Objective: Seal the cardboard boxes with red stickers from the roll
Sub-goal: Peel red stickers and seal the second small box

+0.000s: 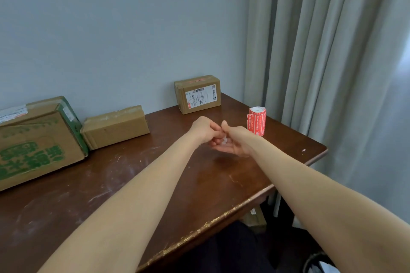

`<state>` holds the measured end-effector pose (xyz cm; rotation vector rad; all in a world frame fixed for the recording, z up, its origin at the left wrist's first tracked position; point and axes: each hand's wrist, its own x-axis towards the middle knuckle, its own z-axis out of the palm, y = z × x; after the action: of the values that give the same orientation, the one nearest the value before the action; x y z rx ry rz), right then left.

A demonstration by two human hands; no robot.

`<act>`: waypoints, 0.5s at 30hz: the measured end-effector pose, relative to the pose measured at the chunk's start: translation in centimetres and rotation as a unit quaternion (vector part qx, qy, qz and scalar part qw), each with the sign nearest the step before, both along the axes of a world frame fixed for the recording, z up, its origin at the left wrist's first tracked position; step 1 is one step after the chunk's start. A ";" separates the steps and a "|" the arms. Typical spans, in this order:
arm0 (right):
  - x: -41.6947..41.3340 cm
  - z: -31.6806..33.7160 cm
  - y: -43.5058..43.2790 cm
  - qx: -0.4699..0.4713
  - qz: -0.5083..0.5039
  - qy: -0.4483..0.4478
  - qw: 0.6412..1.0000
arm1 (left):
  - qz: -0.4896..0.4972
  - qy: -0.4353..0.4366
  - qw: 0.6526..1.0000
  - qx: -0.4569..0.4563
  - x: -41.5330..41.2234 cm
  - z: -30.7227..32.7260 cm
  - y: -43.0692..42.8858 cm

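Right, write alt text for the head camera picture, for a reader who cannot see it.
Two bare hands meet above a brown table, the left hand pinching a small pale scrap over the upturned palm of the right hand. A roll of red stickers stands beyond; a green-printed box, a plain box and a labelled box line the wall.

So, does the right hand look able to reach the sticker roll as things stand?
Probably yes. The sticker roll stands upright just beyond the right hand, with only bare table around it, though that hand and the left hand are busy with a small pale scrap.
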<state>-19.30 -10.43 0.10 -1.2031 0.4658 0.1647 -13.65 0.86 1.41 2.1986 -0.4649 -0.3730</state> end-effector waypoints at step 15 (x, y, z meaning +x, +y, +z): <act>-5.8 -1.5 -9.8 -0.121 -0.193 0.003 0.974 | -0.073 -0.012 0.997 -0.008 -5.7 0.8 -9.6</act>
<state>-25.06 -20.22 -1.39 -1.3255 0.7301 -0.2286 -19.34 -8.72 2.26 2.1609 -0.6408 -0.4199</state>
